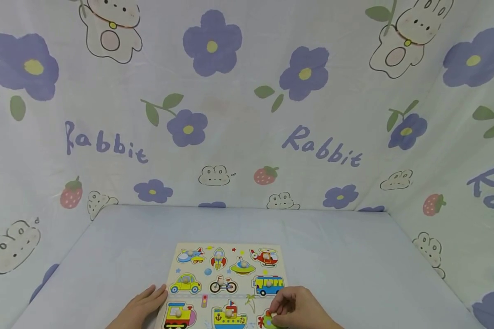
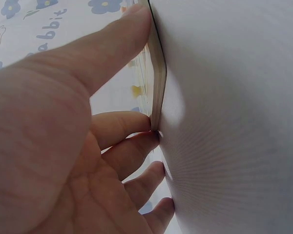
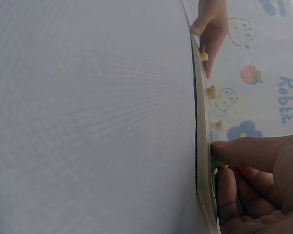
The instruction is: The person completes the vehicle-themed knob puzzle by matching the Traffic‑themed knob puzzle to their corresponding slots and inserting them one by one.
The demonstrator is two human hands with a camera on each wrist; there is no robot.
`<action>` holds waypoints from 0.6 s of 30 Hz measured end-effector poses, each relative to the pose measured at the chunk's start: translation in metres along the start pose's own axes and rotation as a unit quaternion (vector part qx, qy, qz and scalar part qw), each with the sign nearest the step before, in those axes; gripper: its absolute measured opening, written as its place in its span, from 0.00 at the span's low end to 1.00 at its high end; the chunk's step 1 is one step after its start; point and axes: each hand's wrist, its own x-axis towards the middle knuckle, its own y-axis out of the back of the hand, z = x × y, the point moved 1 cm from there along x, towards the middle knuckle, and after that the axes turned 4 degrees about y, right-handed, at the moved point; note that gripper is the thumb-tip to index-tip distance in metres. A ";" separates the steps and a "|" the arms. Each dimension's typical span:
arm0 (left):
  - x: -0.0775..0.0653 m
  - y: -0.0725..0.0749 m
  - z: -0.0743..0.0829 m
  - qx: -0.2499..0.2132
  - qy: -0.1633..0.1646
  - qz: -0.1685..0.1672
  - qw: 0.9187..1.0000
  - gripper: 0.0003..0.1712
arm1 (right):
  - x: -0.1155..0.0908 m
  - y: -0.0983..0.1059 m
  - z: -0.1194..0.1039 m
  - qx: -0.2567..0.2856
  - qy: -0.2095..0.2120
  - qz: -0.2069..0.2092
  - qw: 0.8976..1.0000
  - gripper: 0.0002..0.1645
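Observation:
A wooden knob puzzle board (image 1: pixel 244 246) lies on the table in the head view, with vehicle pieces set in it. My right hand (image 1: pixel 298 308) is at its near right corner, thumb and index finger pinching the knob of a green puzzle piece with a red propeller shape (image 1: pixel 266 321). That hand covers part of the piece. In the right wrist view, the fingertips are right at the board's face. My left hand (image 1: pixel 142 306) rests at the board's left edge with fingers extended. The left wrist view shows its thumb (image 2: pixel 119 41) and fingers against the board's edge.
Pieces on the board include a train (image 1: pixel 179 315), a ship (image 1: pixel 229 316), a bus (image 1: pixel 268 285), a bicycle (image 1: pixel 223 284) and a yellow car (image 1: pixel 185 284), each with a knob. A pale cloth covers the table (image 1: pixel 341 256); patterned fabric walls (image 1: pixel 238 100) stand behind and at both sides.

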 end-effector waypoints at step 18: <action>-0.001 0.001 -0.001 -0.006 -0.010 0.001 1.000 0.55 | -0.004 -0.003 -0.001 0.005 -0.011 0.015 1.000 0.07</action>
